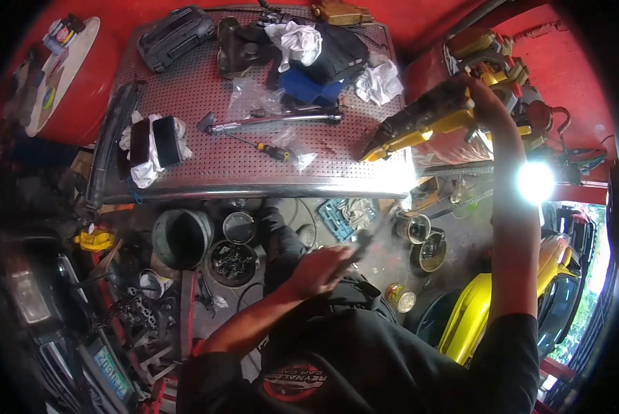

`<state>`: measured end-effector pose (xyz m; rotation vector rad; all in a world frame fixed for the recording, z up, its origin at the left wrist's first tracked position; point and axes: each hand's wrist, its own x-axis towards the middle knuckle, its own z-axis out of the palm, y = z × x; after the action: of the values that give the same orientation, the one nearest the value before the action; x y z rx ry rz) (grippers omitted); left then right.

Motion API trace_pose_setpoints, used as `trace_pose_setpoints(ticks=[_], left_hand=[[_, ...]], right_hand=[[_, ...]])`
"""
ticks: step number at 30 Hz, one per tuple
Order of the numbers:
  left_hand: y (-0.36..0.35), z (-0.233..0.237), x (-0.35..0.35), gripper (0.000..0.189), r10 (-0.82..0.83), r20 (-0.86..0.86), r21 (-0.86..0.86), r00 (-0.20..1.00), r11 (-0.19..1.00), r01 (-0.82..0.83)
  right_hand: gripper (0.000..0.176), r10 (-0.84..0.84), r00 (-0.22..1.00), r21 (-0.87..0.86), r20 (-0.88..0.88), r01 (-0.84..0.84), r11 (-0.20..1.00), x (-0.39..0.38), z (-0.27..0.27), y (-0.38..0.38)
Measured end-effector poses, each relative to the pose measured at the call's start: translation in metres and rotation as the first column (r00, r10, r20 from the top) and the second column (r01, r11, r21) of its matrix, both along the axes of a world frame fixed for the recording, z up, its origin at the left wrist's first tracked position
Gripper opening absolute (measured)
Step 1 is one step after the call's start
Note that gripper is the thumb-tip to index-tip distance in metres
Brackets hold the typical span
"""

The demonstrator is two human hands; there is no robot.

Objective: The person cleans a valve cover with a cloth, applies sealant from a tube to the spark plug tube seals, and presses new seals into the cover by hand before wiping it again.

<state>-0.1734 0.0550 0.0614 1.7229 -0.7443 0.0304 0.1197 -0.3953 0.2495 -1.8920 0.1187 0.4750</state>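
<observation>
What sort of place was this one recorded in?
Probably a car repair workshop: a screwdriver lies on the perforated worktop, and a vehicle's headlight and licence plate show at the lower left.

Part (430, 119): black and yellow
Blurred item (360, 251): dark grey
Table (175, 93): pinkish, dotted
Drum (94, 86): red, whitish top (79, 45)
Shirt (385, 359): black, red logo (292, 383)
Case (331, 217): blue
Car (469, 314): yellow

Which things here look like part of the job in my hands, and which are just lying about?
Seemingly in the job:
black-and-yellow part, in the right hand
dark, blurred object, in the left hand

Apparently just lying about:
screwdriver, on the perforated table
crumpled white rag, also there
large bucket, below the table
</observation>
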Motion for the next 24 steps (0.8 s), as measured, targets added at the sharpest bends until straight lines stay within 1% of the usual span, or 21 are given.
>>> trace_pose_setpoints(ticks=[1, 2, 3, 4, 5, 6, 7, 8, 9, 10, 12, 13, 15, 16, 17, 18, 20, 21, 22, 23, 24], left_hand=[[0.020, -0.003, -0.001, 0.044, 0.031, -0.099, 0.004, 0.995, 1.000, -0.031], [0.037, -0.006, 0.003, 0.045, 0.053, -0.201, 0.010, 0.978, 0.999, -0.052], [0.050, -0.021, 0.010, 0.044, 0.159, -0.324, -0.023, 0.933, 0.984, -0.176], [0.057, -0.019, 0.029, 0.043, 0.241, -0.471, -0.079, 0.848, 0.946, -0.313], [0.065, -0.018, 0.048, 0.041, 0.298, -0.605, -0.133, 0.738, 0.876, -0.463], [0.067, 0.006, 0.093, 0.039, 0.305, -0.745, -0.185, 0.593, 0.759, -0.624], [0.080, 0.021, 0.136, 0.040, 0.310, -0.790, -0.163, 0.529, 0.725, -0.669], [0.098, 0.008, 0.176, 0.040, 0.354, -0.795, -0.106, 0.493, 0.719, -0.687], [0.117, -0.008, 0.217, 0.040, 0.226, -0.834, -0.218, 0.504, 0.704, -0.676], [0.134, -0.026, 0.257, 0.040, 0.091, -0.856, -0.324, 0.509, 0.672, -0.666], [0.160, -0.070, 0.328, 0.041, -0.017, -0.901, -0.341, 0.433, 0.647, -0.682], [0.169, -0.086, 0.349, 0.042, -0.040, -0.908, -0.326, 0.417, 0.692, -0.644], [0.180, -0.115, 0.385, 0.043, -0.078, -0.924, -0.290, 0.374, 0.781, -0.554], [0.188, -0.131, 0.399, 0.044, 0.017, -0.957, -0.150, 0.289, 0.824, -0.546], [0.196, -0.146, 0.412, 0.046, 0.123, -0.970, -0.006, 0.211, 0.852, -0.523], [0.205, -0.156, 0.422, 0.047, 0.239, -0.960, 0.141, 0.144, 0.861, -0.489], [0.219, -0.167, 0.440, 0.061, 0.365, -0.927, 0.298, 0.081, 0.852, -0.429], [0.214, -0.164, 0.444, 0.063, 0.667, -0.694, 0.587, 0.271, 0.742, -0.322], [0.208, -0.160, 0.442, 0.066, 0.808, -0.343, 0.809, 0.480, 0.513, -0.286], [0.186, -0.144, 0.437, 0.067, 0.744, -0.125, 0.881, 0.657, 0.388, -0.272], [0.162, -0.127, 0.432, 0.069, 0.622, 0.124, 0.922, 0.773, 0.217, -0.322]], right_hand=[[0.032, 0.081, 0.996, -0.078, 0.032, -0.079, 0.994, -0.006, 0.006, -0.005], [0.031, 0.165, 0.962, -0.336, 0.216, -0.086, 0.938, -0.023, 0.006, -0.007], [0.030, 0.252, 0.899, -0.584, 0.359, 0.006, 0.811, -0.039, 0.007, -0.008], [0.026, 0.320, 0.820, -0.626, 0.475, 0.059, 0.778, -0.053, -0.010, -0.038], [0.026, 0.290, 0.841, -0.619, 0.458, 0.068, 0.782, -0.066, -0.017, -0.045], [0.026, 0.259, 0.860, -0.613, 0.440, 0.077, 0.787, -0.079, -0.024, -0.053], [0.027, 0.127, 0.951, -0.554, 0.283, 0.055, 0.830, -0.095, -0.007, -0.041], [0.028, 0.000, 0.995, -0.488, 0.104, 0.051, 0.872, -0.114, 0.001, -0.028], [0.025, -0.236, 0.968, -0.380, 0.081, 0.249, 0.891, -0.134, -0.003, -0.016], [0.023, -0.459, 0.888, -0.278, 0.034, 0.449, 0.849, -0.153, -0.006, -0.003], [0.019, -0.620, 0.783, -0.207, -0.042, 0.600, 0.772, -0.191, -0.029, -0.012], [0.019, -0.590, 0.806, -0.225, -0.052, 0.566, 0.793, -0.221, -0.058, -0.034], [0.021, -0.752, 0.658, -0.202, -0.035, 0.733, 0.650, -0.249, -0.070, -0.016], [0.023, -0.897, 0.441, -0.163, -0.021, 0.884, 0.438, -0.238, -0.049, 0.040], [0.026, -0.981, 0.191, -0.124, -0.016, 0.974, 0.191, -0.237, -0.042, 0.070], [0.029, -0.984, 0.174, -0.089, -0.043, 0.980, 0.177, -0.264, -0.061, 0.066], [0.036, -0.987, 0.139, -0.004, -0.083, 0.990, 0.140, -0.327, -0.110, 0.058], [0.038, -0.991, 0.060, -0.045, -0.123, 0.997, 0.066, -0.327, -0.108, 0.072], [0.040, -0.987, -0.023, -0.085, -0.160, 0.996, -0.009, -0.327, -0.106, 0.087], [0.038, -0.979, -0.081, -0.043, -0.186, 0.996, -0.074, -0.329, -0.111, 0.098], [0.036, -0.967, -0.136, -0.003, -0.217, 0.990, -0.139, -0.333, -0.120, 0.108]])
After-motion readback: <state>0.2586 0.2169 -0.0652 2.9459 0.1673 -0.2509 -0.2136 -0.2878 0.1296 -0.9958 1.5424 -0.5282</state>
